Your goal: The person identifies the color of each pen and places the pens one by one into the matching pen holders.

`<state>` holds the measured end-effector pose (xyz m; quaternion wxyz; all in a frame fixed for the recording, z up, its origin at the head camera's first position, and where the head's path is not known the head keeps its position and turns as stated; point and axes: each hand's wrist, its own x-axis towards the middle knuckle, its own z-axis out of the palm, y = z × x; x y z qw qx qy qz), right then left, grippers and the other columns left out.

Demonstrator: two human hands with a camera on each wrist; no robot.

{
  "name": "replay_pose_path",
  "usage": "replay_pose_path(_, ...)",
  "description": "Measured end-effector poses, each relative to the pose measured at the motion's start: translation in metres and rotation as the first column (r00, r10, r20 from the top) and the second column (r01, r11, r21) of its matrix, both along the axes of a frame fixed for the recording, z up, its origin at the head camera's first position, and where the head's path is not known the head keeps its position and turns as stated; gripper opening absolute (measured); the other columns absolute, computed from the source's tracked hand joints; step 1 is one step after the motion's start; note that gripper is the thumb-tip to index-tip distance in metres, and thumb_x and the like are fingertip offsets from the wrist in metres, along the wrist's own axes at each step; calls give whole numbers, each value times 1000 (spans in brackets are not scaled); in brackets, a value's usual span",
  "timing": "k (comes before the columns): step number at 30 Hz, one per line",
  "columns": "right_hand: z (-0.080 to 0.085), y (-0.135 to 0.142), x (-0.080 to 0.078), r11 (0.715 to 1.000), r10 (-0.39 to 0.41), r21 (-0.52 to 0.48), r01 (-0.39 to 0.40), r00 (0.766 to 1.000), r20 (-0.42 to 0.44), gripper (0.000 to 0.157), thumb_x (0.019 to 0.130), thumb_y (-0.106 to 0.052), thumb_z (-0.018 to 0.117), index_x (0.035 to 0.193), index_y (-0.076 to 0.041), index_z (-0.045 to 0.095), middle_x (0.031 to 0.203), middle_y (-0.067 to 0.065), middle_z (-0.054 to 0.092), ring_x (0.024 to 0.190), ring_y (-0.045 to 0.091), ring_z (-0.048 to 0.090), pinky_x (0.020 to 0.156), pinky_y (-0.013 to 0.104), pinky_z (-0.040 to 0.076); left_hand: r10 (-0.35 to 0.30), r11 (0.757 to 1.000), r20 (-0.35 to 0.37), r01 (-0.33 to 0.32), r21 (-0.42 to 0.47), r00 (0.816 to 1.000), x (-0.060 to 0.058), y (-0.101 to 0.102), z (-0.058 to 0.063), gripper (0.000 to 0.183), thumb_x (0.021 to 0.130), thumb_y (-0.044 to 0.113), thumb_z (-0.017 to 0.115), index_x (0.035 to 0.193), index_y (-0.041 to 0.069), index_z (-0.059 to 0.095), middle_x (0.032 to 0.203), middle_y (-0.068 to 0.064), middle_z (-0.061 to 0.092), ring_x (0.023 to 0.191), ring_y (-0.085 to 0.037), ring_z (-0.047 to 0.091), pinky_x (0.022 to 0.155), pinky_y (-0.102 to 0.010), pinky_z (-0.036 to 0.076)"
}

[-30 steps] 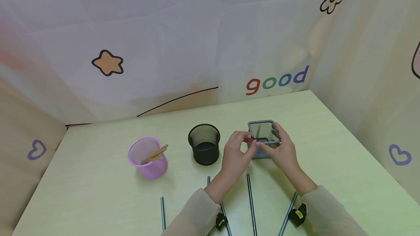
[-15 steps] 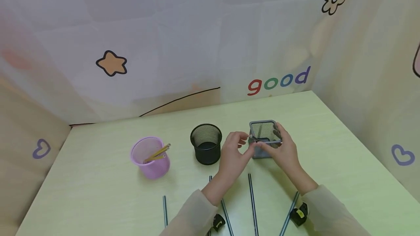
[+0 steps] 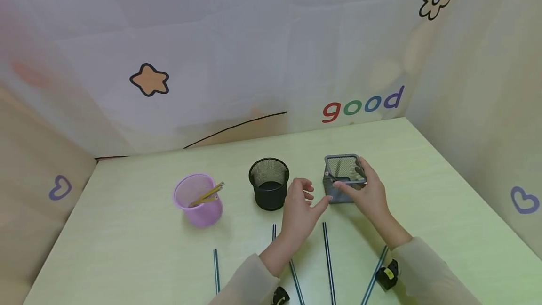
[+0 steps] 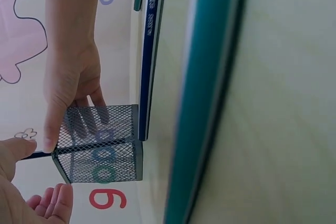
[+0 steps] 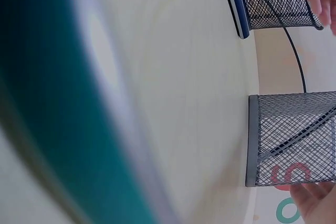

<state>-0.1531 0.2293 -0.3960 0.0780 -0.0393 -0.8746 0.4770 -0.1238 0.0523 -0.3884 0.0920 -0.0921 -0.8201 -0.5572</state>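
Observation:
My right hand (image 3: 372,194) grips the grey square mesh pen holder (image 3: 338,194) at its right side, thumb at the near rim and fingers round the far side. Inside the holder leans a dark pencil (image 5: 299,136), its end poking out over the left rim. Just left of the holder, my left hand (image 3: 298,211) is held in the air with nothing in it, fingers loosely bent and thumb apart from them. Seen from the left wrist, the right thumb lies on the holder's top corner beside the pencil, and the other fingers show through the mesh (image 4: 100,142).
A round black mesh pen holder (image 3: 271,196) stands left of the hands. Farther left is a pink-purple cup (image 3: 203,215) holding several yellow pencils (image 3: 207,196). Near the front lie several striped pencils, a dark blue one (image 3: 328,262) and a teal one (image 3: 216,269) among them.
My left hand has let go of the dark pencil and drawn back left and down from the grey holder. The pencil now leans in the holder. The right hand keeps its grip.

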Motion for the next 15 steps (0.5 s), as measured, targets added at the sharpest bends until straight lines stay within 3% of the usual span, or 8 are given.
replay_pose_path(7, -3, 0, 0, 1000, 0, -4, 0, 1000, -13, 95, 80, -27, 77, 150, 0, 18, 147, 26, 32, 130, 43, 38, 102, 55, 40, 8, 1000, 67, -6, -29, 998, 12, 0, -2, 44, 79, 22, 77, 108, 5, 49, 98, -7, 55, 82, -19, 56, 69, -20, 49)
replay_pose_path(15, -3, 1, -1, 1000, -6, 9, 6, 999, -31, 94, 80, -26, 77, 149, 1, 20, 147, 26, 33, 130, 43, 39, 101, 55, 42, -21, 997, 176, 33, -65, 984, 24, 2, 1, 48, 78, 23, 78, 109, 4, 47, 98, -8, 52, 80, -16, 52, 64, -21, 46)
